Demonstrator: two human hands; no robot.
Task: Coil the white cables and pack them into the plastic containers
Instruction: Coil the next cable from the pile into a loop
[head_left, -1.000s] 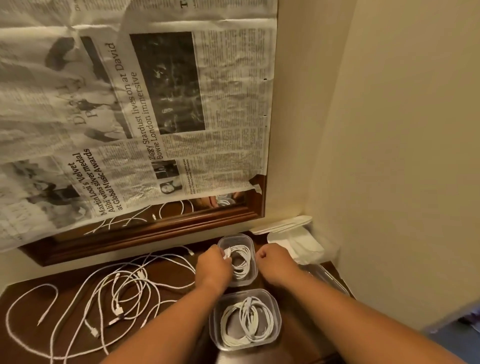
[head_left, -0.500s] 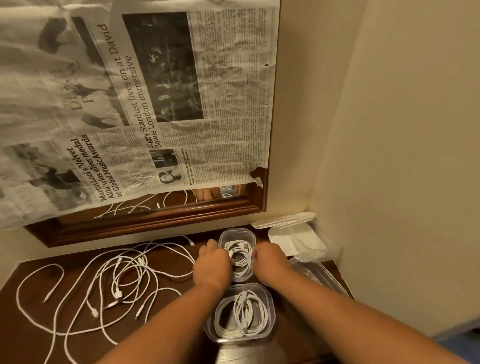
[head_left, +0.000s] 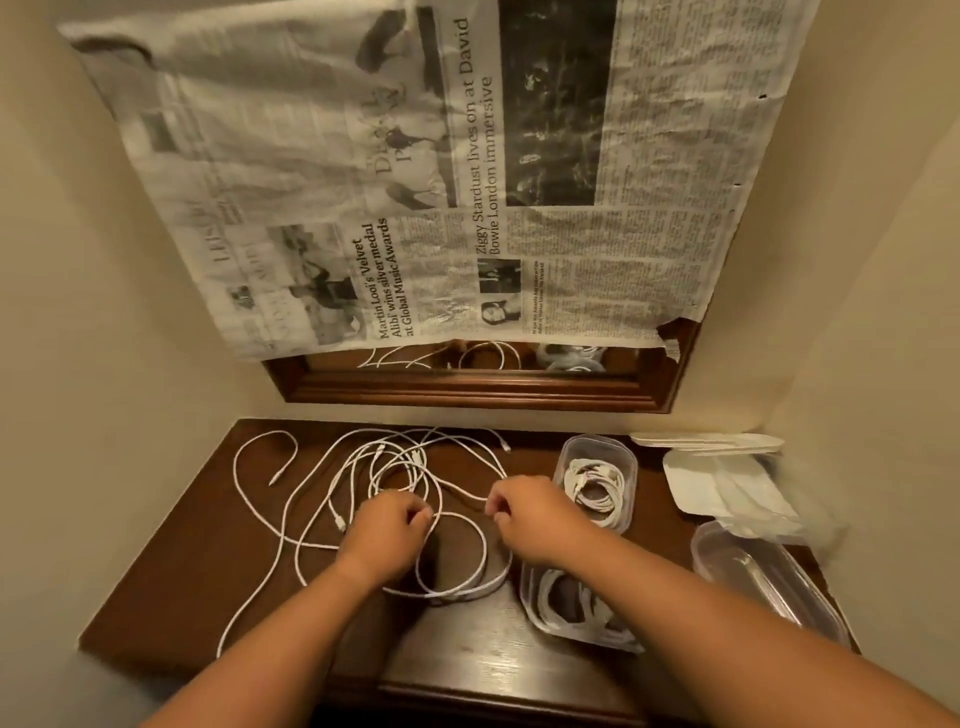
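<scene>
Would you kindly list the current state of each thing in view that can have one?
Left hand: closed on a loose cable.
Right hand: pinching a loose cable.
Loose cables: uncoiled, tangled on the table.
Far container: open, holds a coiled cable.
Near container: open, holds a coiled cable.
Right-hand container: open, seemingly empty.
Lids: off, stacked by the wall.
</scene>
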